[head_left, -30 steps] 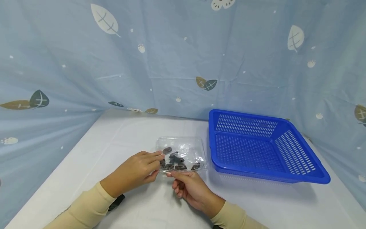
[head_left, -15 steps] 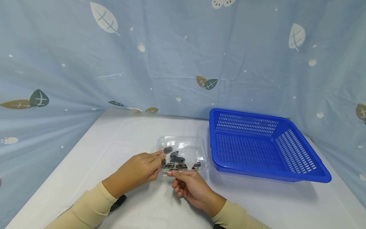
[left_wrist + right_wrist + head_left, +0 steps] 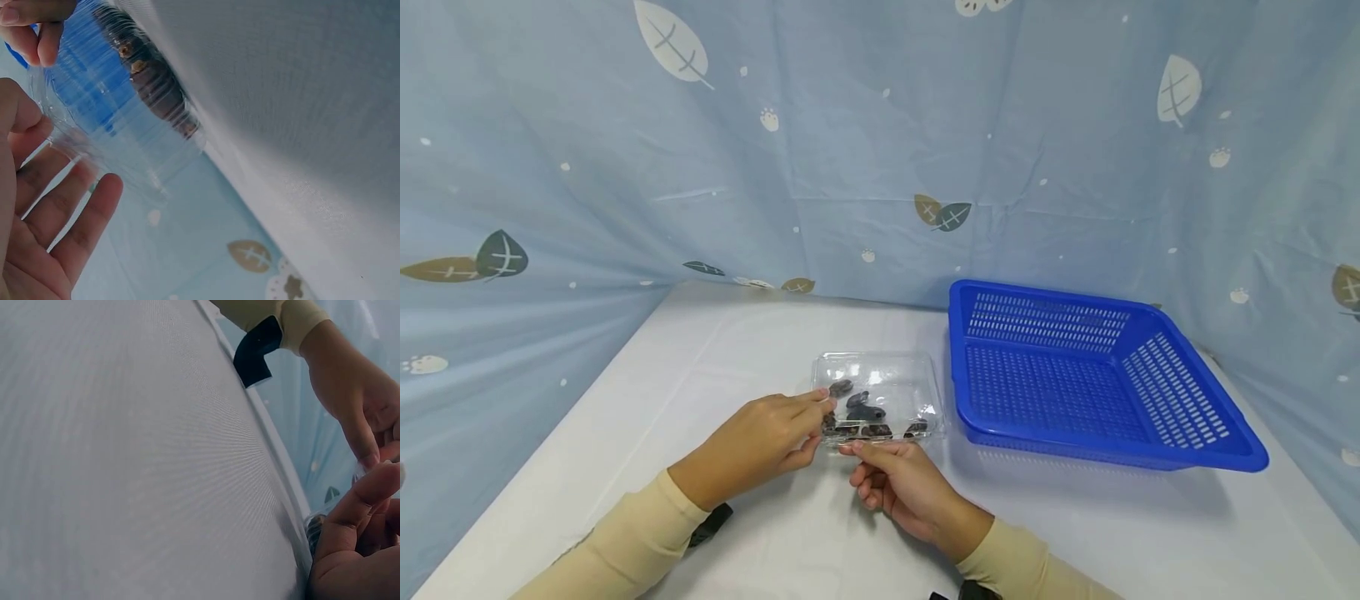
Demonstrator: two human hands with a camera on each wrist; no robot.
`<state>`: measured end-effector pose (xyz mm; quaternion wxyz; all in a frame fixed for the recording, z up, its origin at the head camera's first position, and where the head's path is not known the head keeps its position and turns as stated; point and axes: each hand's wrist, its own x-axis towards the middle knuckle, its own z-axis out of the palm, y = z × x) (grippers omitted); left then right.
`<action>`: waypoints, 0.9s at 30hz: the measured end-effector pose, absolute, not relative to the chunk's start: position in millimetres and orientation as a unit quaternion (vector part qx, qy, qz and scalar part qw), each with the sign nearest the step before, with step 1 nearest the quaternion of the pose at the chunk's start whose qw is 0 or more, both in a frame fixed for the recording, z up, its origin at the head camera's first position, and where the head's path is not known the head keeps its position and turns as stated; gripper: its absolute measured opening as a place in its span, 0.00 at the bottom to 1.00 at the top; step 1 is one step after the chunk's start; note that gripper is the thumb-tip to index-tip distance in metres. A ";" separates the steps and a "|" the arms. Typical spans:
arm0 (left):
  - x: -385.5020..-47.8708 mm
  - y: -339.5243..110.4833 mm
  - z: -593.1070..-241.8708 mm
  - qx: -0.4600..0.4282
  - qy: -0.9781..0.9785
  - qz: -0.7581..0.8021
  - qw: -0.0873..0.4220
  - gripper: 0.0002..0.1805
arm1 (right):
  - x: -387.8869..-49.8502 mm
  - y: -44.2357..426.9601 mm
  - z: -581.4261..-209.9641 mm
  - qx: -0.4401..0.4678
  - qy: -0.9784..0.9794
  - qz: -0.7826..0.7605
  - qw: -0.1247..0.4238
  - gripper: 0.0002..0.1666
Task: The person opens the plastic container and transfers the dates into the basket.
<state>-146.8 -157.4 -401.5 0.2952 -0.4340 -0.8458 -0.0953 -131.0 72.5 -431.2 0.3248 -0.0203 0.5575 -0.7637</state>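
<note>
A clear plastic clamshell box lies on the white cloth in the head view. Inside are several dark brown, wrinkled oblong pieces that look like dates, mostly toward its near and left sides. My left hand pinches the box's near left corner; in the left wrist view, its thumb presses the plastic rim and other fingers stretch out below. My right hand pinches the near edge between thumb and index finger, the remaining fingers curled. Whether the lid is fastened cannot be told. In the right wrist view, both hands mostly cover the box.
A large blue plastic basket with slotted walls stands just right of the box. Behind the white-covered table hangs a light blue curtain with leaf prints. A dark strap sits at the left wrist.
The fingers of my left hand shift slightly at the box corner. My right hand stays at the near edge, and the box lies almost where it was.
</note>
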 end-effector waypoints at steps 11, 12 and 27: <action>-146.6 -157.6 -400.4 -0.438 -0.843 -0.096 0.297 0.10 | -130.8 72.5 -432.3 -0.020 0.559 -0.763 0.324 0.27; -146.6 -157.8 -400.2 -0.440 -0.842 -0.097 0.298 0.11 | -130.7 72.5 -432.4 -0.020 0.559 -0.763 0.324 0.27; -149.5 -161.7 -397.3 -0.443 -0.837 -0.089 0.311 0.09 | -124.4 96.0 -424.3 -0.030 0.582 -0.734 0.349 0.21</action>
